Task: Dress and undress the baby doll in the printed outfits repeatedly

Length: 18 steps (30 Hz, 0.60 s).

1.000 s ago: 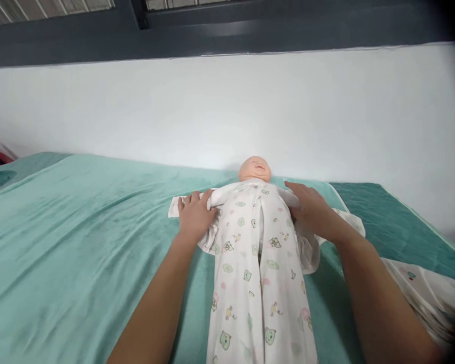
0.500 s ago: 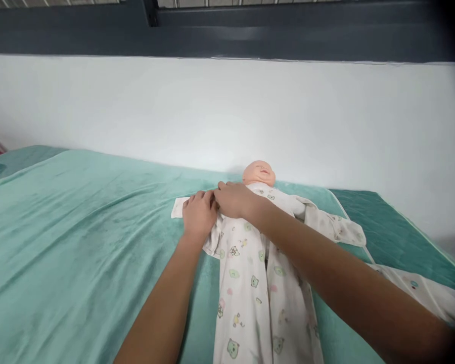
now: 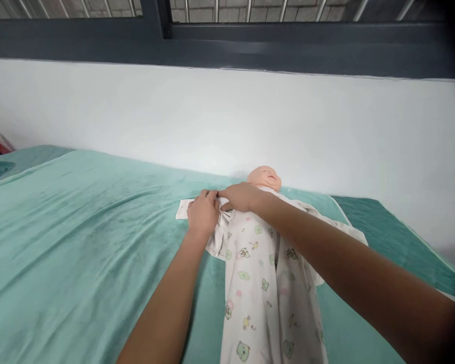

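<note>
A baby doll [image 3: 266, 177] lies on its back on the teal blanket [image 3: 79, 227], head toward the white wall. It wears a white sleepsuit [image 3: 265, 283] printed with small animals. My left hand [image 3: 202, 215] rests on the sleepsuit's left sleeve, fingers curled over the cloth. My right hand [image 3: 238, 196] has crossed over the doll's chest and pinches the same sleeve near the shoulder. The two hands touch at the fingertips. The doll's arms are hidden under cloth and hands.
A white wall [image 3: 227, 121] with a dark window frame [image 3: 227, 40] rises right behind the doll's head. The teal blanket spreads wide to the left. A darker green cloth [image 3: 394, 227] lies at the right, with the sleepsuit's other sleeve [image 3: 345, 230] spread toward it.
My right hand left the doll's right side and crossed over the chest to the left sleeve, meeting my left hand. The view shifted slightly upward and left.
</note>
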Motion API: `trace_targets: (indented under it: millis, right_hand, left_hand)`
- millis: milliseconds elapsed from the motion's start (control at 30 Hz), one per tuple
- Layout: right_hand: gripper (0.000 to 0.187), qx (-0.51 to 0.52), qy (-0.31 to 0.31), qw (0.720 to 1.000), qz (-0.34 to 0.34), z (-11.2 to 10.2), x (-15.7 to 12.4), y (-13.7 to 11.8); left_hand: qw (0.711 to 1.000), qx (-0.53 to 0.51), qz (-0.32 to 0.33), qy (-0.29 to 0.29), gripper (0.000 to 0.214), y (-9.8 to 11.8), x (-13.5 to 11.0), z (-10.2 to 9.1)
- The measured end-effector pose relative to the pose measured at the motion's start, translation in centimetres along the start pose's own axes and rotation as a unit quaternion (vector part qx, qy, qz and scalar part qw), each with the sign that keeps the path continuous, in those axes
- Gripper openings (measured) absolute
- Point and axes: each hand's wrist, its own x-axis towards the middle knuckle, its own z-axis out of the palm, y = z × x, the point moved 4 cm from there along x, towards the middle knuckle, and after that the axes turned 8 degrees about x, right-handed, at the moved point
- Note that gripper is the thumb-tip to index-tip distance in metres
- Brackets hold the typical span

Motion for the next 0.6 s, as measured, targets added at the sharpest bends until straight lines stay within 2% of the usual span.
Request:
trace_targets:
  millis: [167, 367, 500, 600]
  right_hand:
    - [0.040, 0.020, 0.017, 1.000, 0.016, -0.5, -2.1, 2.1]
    - [0.035, 0.026, 0.058, 0.995, 0.071, -1.9, -5.4, 4.6]
    - [0.036, 0.044, 0.079, 0.993, 0.071, -1.9, -6.2, 4.3]
    - [0.036, 0.043, 0.082, 0.995, 0.044, -0.9, -5.0, 3.0]
  left_hand:
    - [0.999, -0.046, 0.002, 0.015, 0.043, -0.5, -0.4, 0.0]
    - [0.999, -0.048, -0.003, -0.018, 0.048, -1.2, -0.4, 0.7]
    - [1.000, -0.020, -0.002, -0.022, 0.050, -1.0, -0.5, 0.8]
    - [0.999, 0.022, 0.044, 0.010, 0.041, 0.2, -0.6, 0.5]
